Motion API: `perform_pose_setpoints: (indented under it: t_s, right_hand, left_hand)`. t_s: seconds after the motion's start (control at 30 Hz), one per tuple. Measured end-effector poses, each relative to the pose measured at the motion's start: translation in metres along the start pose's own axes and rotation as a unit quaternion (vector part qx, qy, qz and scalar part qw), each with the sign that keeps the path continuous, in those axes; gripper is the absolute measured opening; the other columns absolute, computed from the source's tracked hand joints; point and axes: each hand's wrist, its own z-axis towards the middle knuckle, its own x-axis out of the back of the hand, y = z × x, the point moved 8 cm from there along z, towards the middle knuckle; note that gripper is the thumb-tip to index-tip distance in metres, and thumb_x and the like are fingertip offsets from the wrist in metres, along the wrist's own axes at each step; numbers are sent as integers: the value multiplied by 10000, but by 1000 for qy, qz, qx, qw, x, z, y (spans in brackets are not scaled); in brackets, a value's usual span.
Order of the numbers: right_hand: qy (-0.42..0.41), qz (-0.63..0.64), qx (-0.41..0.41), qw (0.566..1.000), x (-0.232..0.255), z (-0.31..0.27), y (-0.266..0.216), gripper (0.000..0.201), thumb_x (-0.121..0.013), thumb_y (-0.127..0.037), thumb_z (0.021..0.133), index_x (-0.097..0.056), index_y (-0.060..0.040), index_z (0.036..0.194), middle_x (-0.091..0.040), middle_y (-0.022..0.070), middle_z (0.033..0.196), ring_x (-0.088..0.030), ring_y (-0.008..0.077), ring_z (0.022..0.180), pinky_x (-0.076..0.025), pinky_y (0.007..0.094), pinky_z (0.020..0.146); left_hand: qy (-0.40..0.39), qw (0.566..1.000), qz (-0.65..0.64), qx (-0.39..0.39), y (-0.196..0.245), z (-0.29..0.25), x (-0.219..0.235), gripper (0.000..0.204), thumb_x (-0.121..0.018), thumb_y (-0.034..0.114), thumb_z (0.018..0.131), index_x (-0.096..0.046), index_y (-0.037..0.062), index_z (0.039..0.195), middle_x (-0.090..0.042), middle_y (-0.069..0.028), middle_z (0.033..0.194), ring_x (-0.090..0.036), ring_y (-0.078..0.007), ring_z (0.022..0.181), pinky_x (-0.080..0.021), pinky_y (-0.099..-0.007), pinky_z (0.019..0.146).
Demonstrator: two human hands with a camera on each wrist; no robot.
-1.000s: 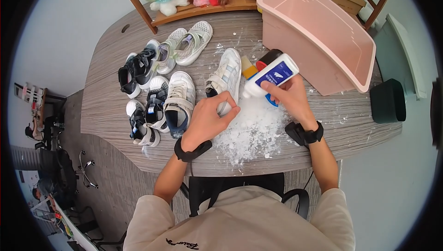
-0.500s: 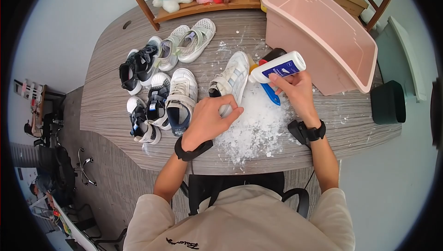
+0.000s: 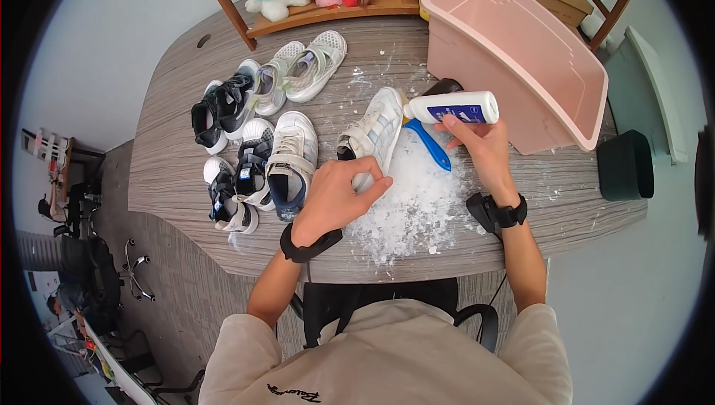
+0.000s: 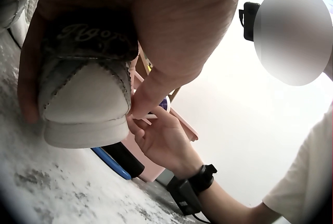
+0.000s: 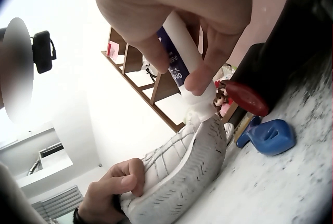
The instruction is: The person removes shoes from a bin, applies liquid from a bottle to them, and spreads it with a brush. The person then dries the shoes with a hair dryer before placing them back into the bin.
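My left hand point(image 3: 333, 195) grips the heel of a white shoe point(image 3: 380, 128), which stands on the table with its toe pointing away. In the left wrist view the thumb and fingers lie on both sides of the heel point(image 4: 86, 96). My right hand point(image 3: 484, 153) holds a white bottle with a blue label point(image 3: 463, 109), lying nearly level. In the right wrist view the bottle's nozzle end point(image 5: 200, 110) is at the shoe's toe point(image 5: 210, 133). White foam or powder point(image 3: 410, 207) spreads over the table beside the shoe.
Blue-handled brush point(image 3: 430, 146) and a dark cylinder point(image 3: 445, 87) lie beyond the foam. Several shoes point(image 3: 292, 153) stand at the left. A pink bin point(image 3: 477, 55) stands at the back right, a dark green bin point(image 3: 626, 165) at the right edge, a shelf with plush toys point(image 3: 335, 15) behind.
The bottle has tilted from slanting to nearly level, and the right hand has shifted slightly right. The shoe moved a little to the right, with the left hand still on its heel.
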Motion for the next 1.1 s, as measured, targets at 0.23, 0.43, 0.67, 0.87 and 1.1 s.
perform_pose_setpoints:
  t_s: [0.23,0.43,0.67,0.87,1.1]
  right_hand:
    - [1,13,22,1000,-1,0,-2,394,-669,-84,952,-542,35,1305,-701,186,1143,-730,233,979,-580,269,652]
    - [-9,32,35,999,-6,-2,-7,403,-672,-97,953,-536,34,1310,-685,206,1174,-726,245,1008,-582,269,663]
    - [-31,67,-2,997,-12,-5,0,375,-722,-73,918,-586,16,1255,-692,147,1166,-720,185,962,-577,255,641]
    - [-64,59,0,996,-19,-10,-4,384,-723,-100,920,-597,18,1262,-687,140,1191,-717,173,933,-567,256,642]
    - [-75,58,-3,995,-18,-9,-1,411,-726,-124,923,-594,9,1288,-706,129,1142,-718,164,895,-552,254,639]
  left_hand:
    - [1,1000,-7,-3,-3,1,0,240,-743,301,864,-675,100,752,-487,-109,472,-504,-292,439,-383,-394,486]
    - [-35,999,10,21,-3,0,-2,144,-771,166,851,-693,45,850,-569,-78,574,-483,-136,490,-400,-300,520]
    - [-22,995,-97,10,2,4,0,500,-765,133,843,-588,121,1310,-704,-174,1094,-685,-249,1001,-499,-344,924]
    - [0,990,-143,17,-1,2,-1,833,-803,131,801,-362,132,1508,-584,-213,1350,-603,-311,1206,-441,-383,1038]
    - [-6,989,-149,-2,2,3,-3,876,-806,138,800,-323,99,1530,-497,-219,1447,-514,-320,1318,-374,-393,1112]
